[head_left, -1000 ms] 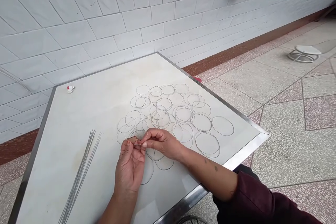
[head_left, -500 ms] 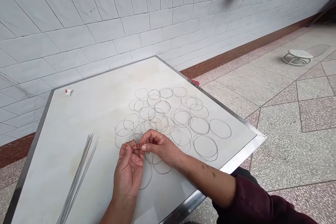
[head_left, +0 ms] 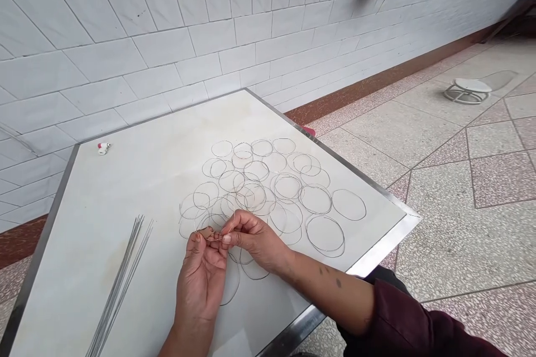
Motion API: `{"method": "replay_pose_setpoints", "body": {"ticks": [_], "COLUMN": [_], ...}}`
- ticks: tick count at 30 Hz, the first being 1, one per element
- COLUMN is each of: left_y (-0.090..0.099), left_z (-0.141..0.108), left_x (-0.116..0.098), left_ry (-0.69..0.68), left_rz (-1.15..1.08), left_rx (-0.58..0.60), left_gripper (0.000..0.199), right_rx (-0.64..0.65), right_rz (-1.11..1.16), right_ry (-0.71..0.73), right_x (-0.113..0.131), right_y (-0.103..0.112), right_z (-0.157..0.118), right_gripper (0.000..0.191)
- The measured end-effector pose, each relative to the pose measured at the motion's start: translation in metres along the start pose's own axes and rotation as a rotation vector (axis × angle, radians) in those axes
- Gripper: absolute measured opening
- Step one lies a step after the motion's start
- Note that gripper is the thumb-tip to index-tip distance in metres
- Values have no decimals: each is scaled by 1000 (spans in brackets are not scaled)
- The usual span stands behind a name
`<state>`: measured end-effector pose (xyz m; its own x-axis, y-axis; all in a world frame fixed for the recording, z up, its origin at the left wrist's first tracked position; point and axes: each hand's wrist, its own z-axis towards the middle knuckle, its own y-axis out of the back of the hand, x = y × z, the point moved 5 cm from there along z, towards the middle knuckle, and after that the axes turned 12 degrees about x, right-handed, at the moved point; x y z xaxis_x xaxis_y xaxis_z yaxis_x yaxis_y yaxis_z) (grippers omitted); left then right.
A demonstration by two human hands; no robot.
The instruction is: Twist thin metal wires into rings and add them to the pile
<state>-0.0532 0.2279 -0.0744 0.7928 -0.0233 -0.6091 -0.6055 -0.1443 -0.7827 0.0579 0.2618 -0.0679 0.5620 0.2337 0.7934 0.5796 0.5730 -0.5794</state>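
Note:
My left hand [head_left: 203,279], palm turned up, pinches a thin wire ring [head_left: 233,223] between thumb and fingers. A brown wrapping, perhaps tape, shows on the left index finger. Facing it, my right hand [head_left: 253,240] grips the same wire with thumb and index finger, its fingertips close to the left ones. Part of the wire curves up past the right fingers; the rest is hidden by the hands. Beneath and beyond both hands, several wire rings [head_left: 317,199] lie overlapping on the white table [head_left: 167,162]. A bundle of straight wires [head_left: 115,290] lies left of my left hand.
A small white and red item [head_left: 103,148] sits at the table's far left corner. The metal table edge [head_left: 335,150] borders the tiled floor. A white tiled wall [head_left: 176,50] rises behind. On the floor at right stands a low white stool [head_left: 467,89].
The whole view has shifted slightly, so things appear a little further left. Both hands keep their pinch on the wire, with only small finger movement.

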Motion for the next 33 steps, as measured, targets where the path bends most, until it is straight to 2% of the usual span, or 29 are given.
{"method": "replay_pose_setpoints", "body": {"ticks": [9, 12, 24, 33], "left_y": [-2, 1, 1, 6], "left_z": [-1, -1, -2, 0], "left_x": [-2, -1, -1, -3], "left_ry": [-13, -17, 1, -38], "left_rz": [9, -19, -4, 9], "left_rx": [4, -34, -50, -85], "left_gripper": [25, 25, 25, 26], "right_rx": [22, 25, -81, -27], "right_rz": [19, 16, -12, -25], "right_ry": [-7, 12, -23, -57], "right_x": [-1, 1, 0, -3], "right_y": [1, -1, 3, 4], "right_z": [0, 0, -1, -1], "right_gripper": [20, 20, 27, 25]}}
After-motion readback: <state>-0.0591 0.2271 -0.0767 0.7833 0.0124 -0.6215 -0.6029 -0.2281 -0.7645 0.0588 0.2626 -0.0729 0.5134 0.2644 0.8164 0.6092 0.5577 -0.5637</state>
